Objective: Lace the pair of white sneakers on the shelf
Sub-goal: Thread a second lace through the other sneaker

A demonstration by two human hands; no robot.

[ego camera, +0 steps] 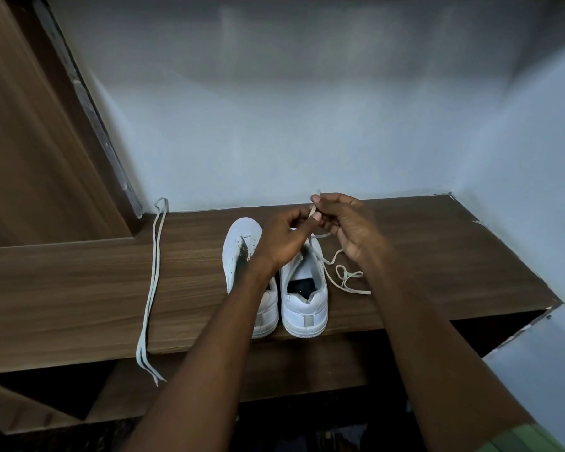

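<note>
I have both white sneakers standing side by side on the wooden shelf, heels toward me and toes toward the wall, so the eyelets open upward under my hands. My left hand reaches across the left sneaker and pinches the lace near its end between thumb and fingers. My right hand pinches the same lace a little higher, with the tip poking up just above my fingertips. I hold it in both hands, I judge, to straighten and stiffen the end before feeding it into an eyelet of the right sneaker. Whether any of it is already threaded I cannot tell, since my hands cover the front of that shoe.

The rest of this lace trails off the right sneaker's far side and lies in loose loops on the shelf beside it, slack enough to pull through freely. The second lace lies doubled and stretched out well to the left, its ends hanging over the shelf's front edge, apart from the shoes and kept untangled for the left sneaker, which looks unlaced.
</note>
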